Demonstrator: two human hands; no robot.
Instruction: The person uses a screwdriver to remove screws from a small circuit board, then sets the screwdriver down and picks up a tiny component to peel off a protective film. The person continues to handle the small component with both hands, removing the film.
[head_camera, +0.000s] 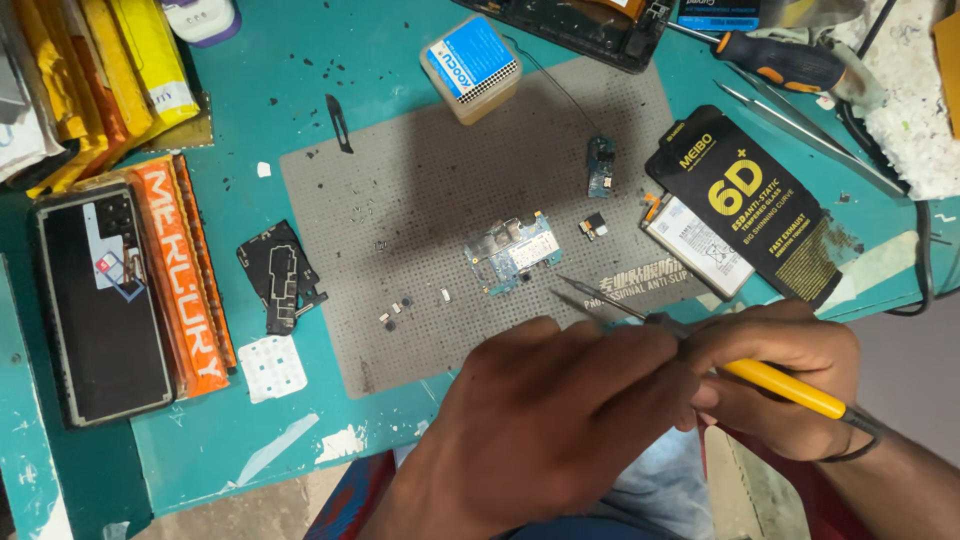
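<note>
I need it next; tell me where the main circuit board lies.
In the head view, the main circuit board lies mid-mat on the grey perforated mat, beyond the tweezer tips, left of a small black component.

Orange-handled screwdriver (780, 62), black glossy packet (755, 205), square flux jar (470, 65), dark phone (100, 305)

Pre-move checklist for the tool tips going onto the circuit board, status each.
1. Circuit board lies flat on the grey perforated mat: ok.
2. Tweezers tips are clear of the board, just below and to its right: ok.
3. Yellow-handled tool held in the right hand: ok.
4. Left hand overlaps the right and hides the grip on both tools: cannot tell.
5. Loose small parts lie on the mat left of the board, away from the tips: ok.
6. Small black component sits close to the board's right side, near the tips' path: not ok.
</note>
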